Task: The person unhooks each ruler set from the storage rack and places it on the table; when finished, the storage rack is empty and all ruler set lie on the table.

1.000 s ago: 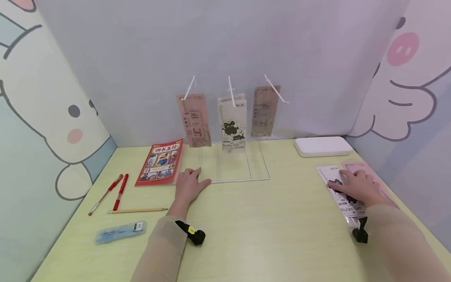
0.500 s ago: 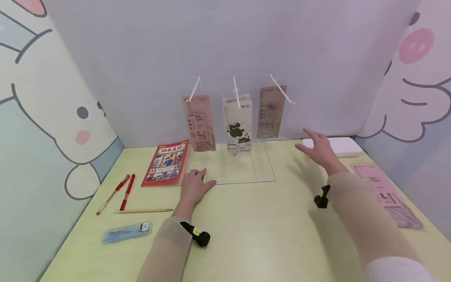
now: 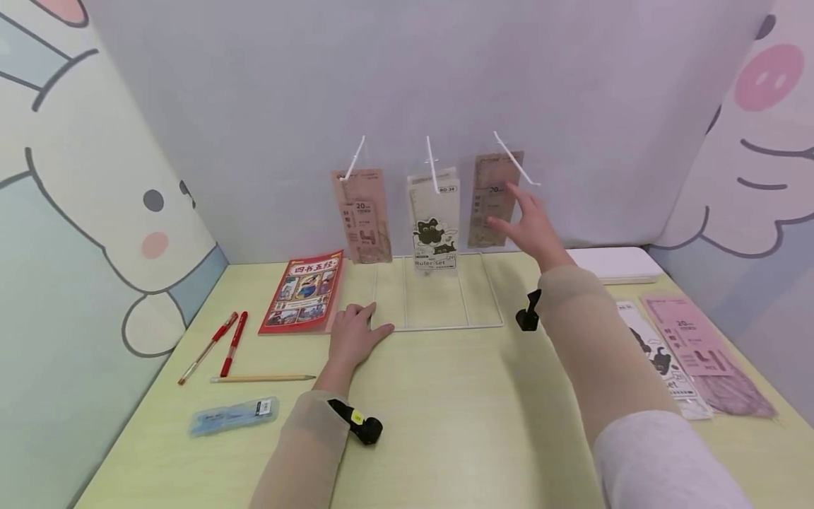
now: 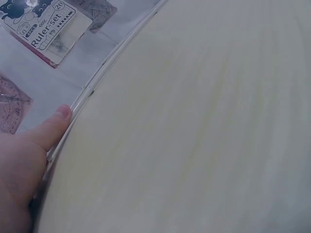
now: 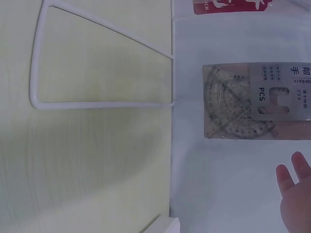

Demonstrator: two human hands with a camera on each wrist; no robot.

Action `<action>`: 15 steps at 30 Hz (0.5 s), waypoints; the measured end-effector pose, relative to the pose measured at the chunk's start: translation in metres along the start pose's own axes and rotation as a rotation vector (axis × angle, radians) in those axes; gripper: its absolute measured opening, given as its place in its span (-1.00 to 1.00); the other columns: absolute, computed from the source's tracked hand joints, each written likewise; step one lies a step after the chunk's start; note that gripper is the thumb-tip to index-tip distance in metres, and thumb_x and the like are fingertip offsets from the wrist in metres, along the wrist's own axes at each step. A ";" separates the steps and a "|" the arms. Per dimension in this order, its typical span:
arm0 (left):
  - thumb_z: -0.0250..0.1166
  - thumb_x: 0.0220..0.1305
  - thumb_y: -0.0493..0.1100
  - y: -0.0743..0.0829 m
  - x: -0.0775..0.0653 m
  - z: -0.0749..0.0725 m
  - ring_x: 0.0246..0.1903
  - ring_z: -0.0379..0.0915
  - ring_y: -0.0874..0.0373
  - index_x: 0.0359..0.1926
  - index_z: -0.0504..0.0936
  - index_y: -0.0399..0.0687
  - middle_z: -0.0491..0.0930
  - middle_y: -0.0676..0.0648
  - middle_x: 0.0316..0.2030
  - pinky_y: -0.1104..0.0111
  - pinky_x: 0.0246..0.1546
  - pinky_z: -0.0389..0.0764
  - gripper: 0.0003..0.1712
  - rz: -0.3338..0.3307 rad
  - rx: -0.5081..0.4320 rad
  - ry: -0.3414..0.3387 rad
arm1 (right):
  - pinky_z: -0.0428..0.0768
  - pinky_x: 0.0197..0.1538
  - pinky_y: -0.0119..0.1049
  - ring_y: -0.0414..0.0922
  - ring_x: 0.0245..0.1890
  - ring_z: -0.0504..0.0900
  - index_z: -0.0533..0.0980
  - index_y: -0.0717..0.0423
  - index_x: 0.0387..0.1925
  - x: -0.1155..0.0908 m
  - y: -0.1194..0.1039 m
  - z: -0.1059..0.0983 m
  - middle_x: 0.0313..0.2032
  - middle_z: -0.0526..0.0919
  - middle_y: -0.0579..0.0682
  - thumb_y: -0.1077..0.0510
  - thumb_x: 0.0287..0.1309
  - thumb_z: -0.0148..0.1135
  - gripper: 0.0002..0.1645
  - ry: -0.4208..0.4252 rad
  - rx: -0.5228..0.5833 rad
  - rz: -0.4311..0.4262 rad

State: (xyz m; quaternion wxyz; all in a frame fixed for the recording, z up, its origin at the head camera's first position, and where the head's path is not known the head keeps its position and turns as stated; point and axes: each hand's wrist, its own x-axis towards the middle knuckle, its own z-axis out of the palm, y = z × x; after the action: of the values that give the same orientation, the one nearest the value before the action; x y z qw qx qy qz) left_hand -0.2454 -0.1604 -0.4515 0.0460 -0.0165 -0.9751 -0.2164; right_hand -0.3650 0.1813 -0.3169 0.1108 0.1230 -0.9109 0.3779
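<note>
Three packaged ruler sets hang from the white hooks of a wire rack in the head view: a pink ruler set (image 3: pixel 365 237), a cat-print ruler set (image 3: pixel 434 219) and a brownish ruler set (image 3: pixel 487 215). My right hand (image 3: pixel 531 223) is raised beside the brownish one, thumb and fingers spread, fingertips overlapping its right edge. That packet shows a clear protractor in the right wrist view. On the table, my left hand (image 3: pixel 351 336) rests at the front of the rack's wire base (image 3: pixel 448 328), its extended thumb (image 4: pixel 56 124) against the wire.
Another cat-print packet (image 3: pixel 658 353) and pink packet (image 3: pixel 712 353) lie at the right, near a white case (image 3: pixel 613 264). Left of the rack are a red book (image 3: pixel 304 293), two red pens (image 3: pixel 234 344), a pencil (image 3: pixel 263 379) and a blue plastic case (image 3: pixel 234 417).
My right hand has left the cat-print packet on the table and moved up and left to the brownish hanging set. My left hand stays at the rack's base.
</note>
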 end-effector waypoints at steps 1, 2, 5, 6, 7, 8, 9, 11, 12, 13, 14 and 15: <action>0.18 0.14 0.34 0.000 0.000 0.000 0.00 0.25 -0.12 0.29 0.39 -0.05 0.38 -0.21 0.09 0.08 0.00 0.29 -0.17 0.000 0.001 0.000 | 0.05 0.25 0.22 0.19 0.35 0.00 -0.09 -0.18 0.47 0.001 0.000 0.000 0.37 -0.03 0.26 -0.20 0.11 0.25 0.03 0.001 0.011 0.005; 0.19 0.14 0.35 0.000 0.001 0.001 0.00 0.25 -0.11 0.29 0.39 -0.05 0.38 -0.21 0.09 0.08 -0.01 0.29 -0.17 0.003 0.002 0.002 | 0.08 0.24 0.22 0.20 0.33 0.03 -0.09 -0.19 0.47 0.001 -0.001 0.000 0.36 -0.01 0.27 -0.20 0.12 0.24 0.02 0.003 0.020 0.012; 0.19 0.14 0.35 0.000 0.002 0.003 -0.01 0.25 -0.10 0.29 0.39 -0.04 0.38 -0.20 0.08 0.10 -0.01 0.29 -0.17 0.000 0.002 0.000 | 0.19 0.19 0.19 0.21 0.25 0.18 -0.06 -0.15 0.46 0.002 -0.003 0.000 0.30 0.11 0.27 -0.17 0.13 0.24 -0.01 0.020 0.066 0.028; 0.19 0.13 0.35 0.000 0.002 0.003 -0.01 0.25 -0.10 0.29 0.39 -0.04 0.38 -0.20 0.08 0.10 -0.02 0.29 -0.17 0.000 0.001 -0.002 | 0.22 0.17 0.17 0.19 0.22 0.22 -0.05 -0.14 0.46 0.001 -0.004 0.001 0.27 0.16 0.26 -0.15 0.14 0.24 -0.02 0.027 0.086 0.038; 0.19 0.13 0.35 0.000 0.002 0.004 -0.01 0.25 -0.10 0.29 0.39 -0.04 0.38 -0.20 0.08 0.10 -0.02 0.29 -0.17 0.000 0.002 -0.004 | 0.25 0.15 0.15 0.18 0.18 0.27 -0.04 -0.13 0.46 0.001 -0.005 0.002 0.23 0.22 0.25 -0.13 0.14 0.25 -0.03 0.036 0.111 0.046; 0.19 0.13 0.36 0.000 0.002 0.004 -0.01 0.25 -0.10 0.29 0.39 -0.04 0.38 -0.20 0.08 0.10 -0.02 0.29 -0.17 -0.002 0.004 -0.006 | 0.29 0.13 0.12 0.16 0.15 0.30 -0.03 -0.12 0.45 0.001 -0.007 0.003 0.20 0.26 0.24 -0.11 0.14 0.25 -0.04 0.045 0.143 0.057; 0.18 0.13 0.36 -0.001 0.003 0.004 -0.01 0.24 -0.09 0.30 0.39 -0.03 0.38 -0.20 0.09 0.11 -0.01 0.29 -0.16 -0.004 0.005 -0.010 | 0.31 0.11 0.10 0.14 0.12 0.33 -0.02 -0.11 0.45 0.000 -0.008 0.004 0.15 0.30 0.23 -0.09 0.14 0.26 -0.04 0.056 0.176 0.068; 0.18 0.13 0.37 -0.001 0.003 0.004 -0.01 0.25 -0.10 0.30 0.39 -0.04 0.38 -0.20 0.09 0.11 -0.02 0.29 -0.16 -0.004 0.008 -0.012 | 0.36 0.08 0.06 0.09 0.07 0.37 -0.03 -0.15 0.45 -0.001 -0.010 0.006 0.09 0.34 0.20 -0.07 0.14 0.26 -0.04 0.077 0.234 0.099; 0.18 0.13 0.36 -0.002 0.003 0.004 -0.02 0.25 -0.10 0.30 0.39 -0.04 0.38 -0.20 0.08 0.11 -0.02 0.29 -0.16 -0.004 0.008 -0.010 | 0.38 0.07 0.04 0.07 0.05 0.39 -0.03 -0.17 0.44 -0.002 -0.011 0.007 0.06 0.35 0.19 -0.07 0.14 0.27 -0.05 0.090 0.259 0.111; 0.18 0.13 0.36 -0.002 0.003 0.003 -0.02 0.25 -0.10 0.30 0.39 -0.04 0.38 -0.21 0.08 0.10 -0.02 0.29 -0.16 -0.004 0.007 -0.006 | 0.40 0.05 0.03 0.07 0.03 0.41 -0.03 -0.19 0.44 -0.003 -0.013 0.007 0.04 0.36 0.19 -0.07 0.13 0.27 -0.05 0.103 0.282 0.118; 0.19 0.13 0.36 -0.002 0.004 0.003 -0.03 0.25 -0.10 0.30 0.39 -0.04 0.38 -0.21 0.08 0.10 -0.03 0.29 -0.16 -0.003 0.010 -0.003 | 0.42 0.04 0.03 0.07 0.02 0.43 -0.03 -0.21 0.44 -0.004 -0.014 0.008 0.04 0.36 0.19 -0.07 0.13 0.27 -0.04 0.114 0.302 0.124; 0.19 0.13 0.36 -0.002 0.004 0.003 -0.03 0.25 -0.10 0.29 0.39 -0.05 0.38 -0.21 0.07 0.10 -0.03 0.29 -0.16 -0.003 0.010 -0.001 | 0.42 0.04 0.03 0.07 0.02 0.43 -0.03 -0.23 0.43 -0.005 -0.016 0.008 0.05 0.36 0.19 -0.08 0.11 0.28 -0.04 0.125 0.311 0.132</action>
State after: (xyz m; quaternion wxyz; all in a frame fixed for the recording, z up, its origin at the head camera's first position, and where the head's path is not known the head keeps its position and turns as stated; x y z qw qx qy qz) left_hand -0.2495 -0.1615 -0.4545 0.0454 -0.0149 -0.9762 -0.2117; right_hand -0.3566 0.1651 -0.3137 0.1221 0.0548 -0.8390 0.5275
